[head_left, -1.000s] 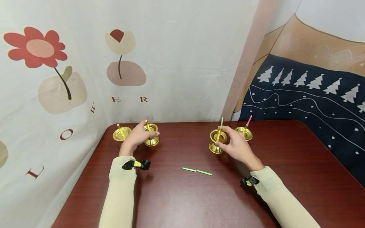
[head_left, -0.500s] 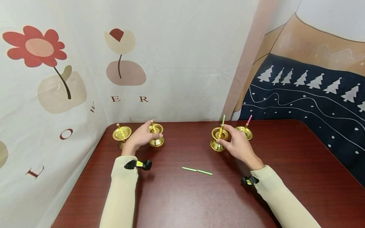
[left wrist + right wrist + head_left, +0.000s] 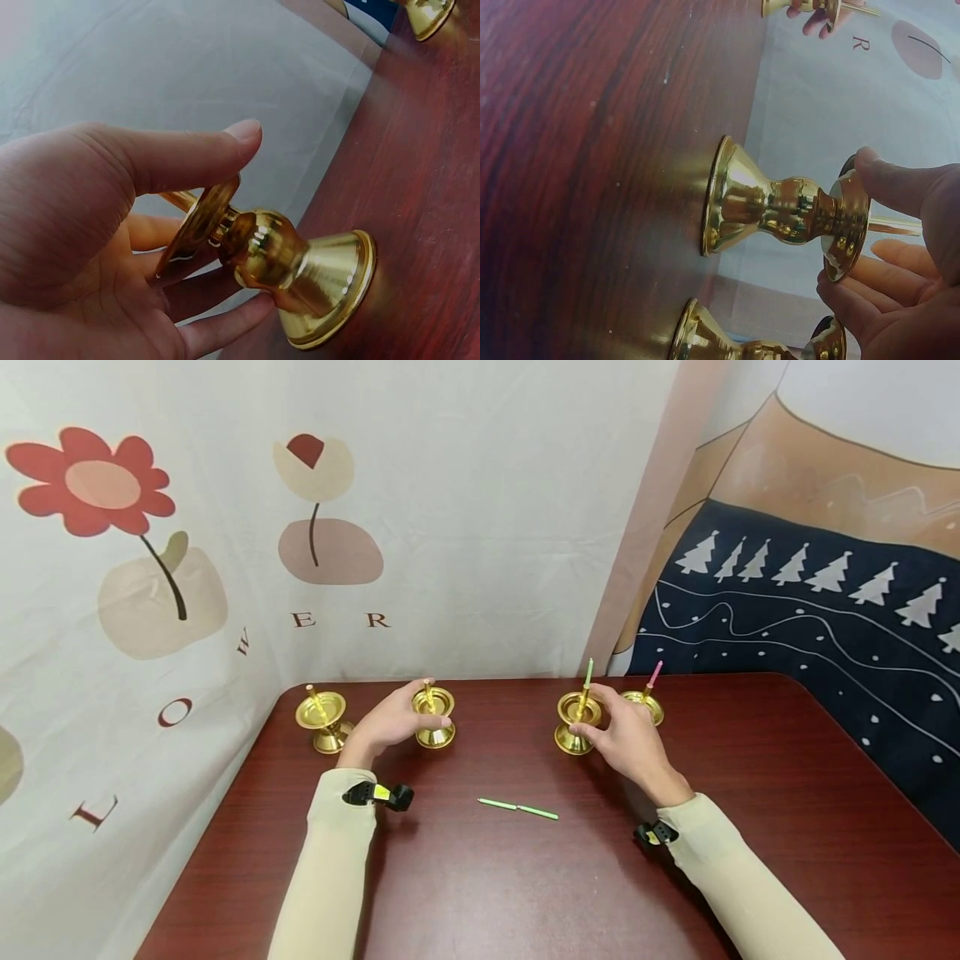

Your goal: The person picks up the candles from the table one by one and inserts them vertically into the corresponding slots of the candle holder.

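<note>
My left hand [image 3: 393, 718] grips a brass candlestick [image 3: 435, 737] by its dish, thumb on the near side and fingers around the far side. In the left wrist view, the flared base [image 3: 330, 289] of this candlestick stands at the table surface. To the right, my right hand [image 3: 628, 739] pinches the dish rim of another brass candlestick [image 3: 573, 743], which carries a thin green candle [image 3: 588, 673]. The right wrist view shows its thumb and fingers on opposite edges of the dish [image 3: 847, 225]. No candle shows in the left-held candlestick's socket [image 3: 427, 693].
A third candlestick [image 3: 321, 710] stands at the table's back left. Partly behind my right hand is another candlestick [image 3: 649, 708] with a pink candle [image 3: 655, 674]. Two green candles [image 3: 497, 804] lie end to end on the dark red table [image 3: 480, 893]. Printed cloth [image 3: 480, 527] hangs behind.
My left hand has slid its candlestick to the right, away from the far-left one. My right hand has shifted its candlestick slightly back and right. The loose green candles have stayed put.
</note>
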Demonstrator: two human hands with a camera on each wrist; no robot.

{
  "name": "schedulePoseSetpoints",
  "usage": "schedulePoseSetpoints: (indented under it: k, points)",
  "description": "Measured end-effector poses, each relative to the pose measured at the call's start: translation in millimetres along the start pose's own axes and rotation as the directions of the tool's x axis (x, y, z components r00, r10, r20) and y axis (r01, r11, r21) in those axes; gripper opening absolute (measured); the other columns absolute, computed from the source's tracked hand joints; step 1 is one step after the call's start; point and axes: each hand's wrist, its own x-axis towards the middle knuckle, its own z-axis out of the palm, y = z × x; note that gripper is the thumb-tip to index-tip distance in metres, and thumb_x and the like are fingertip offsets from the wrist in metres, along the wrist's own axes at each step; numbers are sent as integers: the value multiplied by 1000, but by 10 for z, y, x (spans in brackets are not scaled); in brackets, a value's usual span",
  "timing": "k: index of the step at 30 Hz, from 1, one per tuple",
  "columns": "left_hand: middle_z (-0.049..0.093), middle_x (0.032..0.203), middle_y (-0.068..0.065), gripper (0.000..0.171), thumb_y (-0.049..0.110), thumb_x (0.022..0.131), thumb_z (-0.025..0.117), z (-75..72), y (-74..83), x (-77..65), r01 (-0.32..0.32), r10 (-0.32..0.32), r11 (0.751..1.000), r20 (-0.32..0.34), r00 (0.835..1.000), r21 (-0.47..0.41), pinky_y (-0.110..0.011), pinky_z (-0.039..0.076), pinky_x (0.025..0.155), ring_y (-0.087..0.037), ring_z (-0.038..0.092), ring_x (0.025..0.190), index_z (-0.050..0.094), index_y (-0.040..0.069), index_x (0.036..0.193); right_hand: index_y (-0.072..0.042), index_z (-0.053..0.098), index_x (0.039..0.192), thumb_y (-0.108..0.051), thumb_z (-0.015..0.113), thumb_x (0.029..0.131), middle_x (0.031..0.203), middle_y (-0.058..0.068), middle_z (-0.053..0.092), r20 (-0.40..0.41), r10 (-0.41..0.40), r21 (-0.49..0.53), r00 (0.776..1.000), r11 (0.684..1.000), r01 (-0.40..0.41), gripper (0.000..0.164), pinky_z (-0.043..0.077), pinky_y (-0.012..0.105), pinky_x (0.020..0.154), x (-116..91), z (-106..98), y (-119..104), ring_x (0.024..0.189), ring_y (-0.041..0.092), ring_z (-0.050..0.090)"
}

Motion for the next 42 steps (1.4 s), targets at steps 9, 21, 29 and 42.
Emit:
schedulePoseSetpoints:
  k: [9,21,29,42]
  points:
    - [67,139,-19,81,21,94,88,152,30,59,-81,83,995,31,996,-51,-47,43,115,-31,60,128,49,3,162,4,69,134,-15,101,81,116,23,78,-31,12,-9,999,1000,-12,64,57,57,84,-3,-6,12,94,39,73]
    - [65,141,-18,76,12,96,85,364,43,108,-140,164,967,97,982,-214,-43,43,116,-28,60,130,48,3,162,3,72,128,-16,102,81,116,20,78,-56,-9,7,998,1000,9,59,58,56,89,5,-20,19,101,37,75]
    - [66,137,-18,78,10,97,85,490,106,151,-153,187,960,130,974,-234,-40,48,109,-27,63,124,45,3,164,-4,70,99,-7,97,82,89,9,70,-205,-37,63,978,997,51,32,58,42,71,26,-66,-29,77,25,71]
    - [62,145,-15,84,23,98,86,682,236,168,-135,158,976,131,979,-173,-44,45,115,-27,61,131,42,7,168,-8,74,90,-3,89,89,80,-2,73,78,-38,249,996,968,17,16,56,25,68,11,-66,-146,74,14,68]
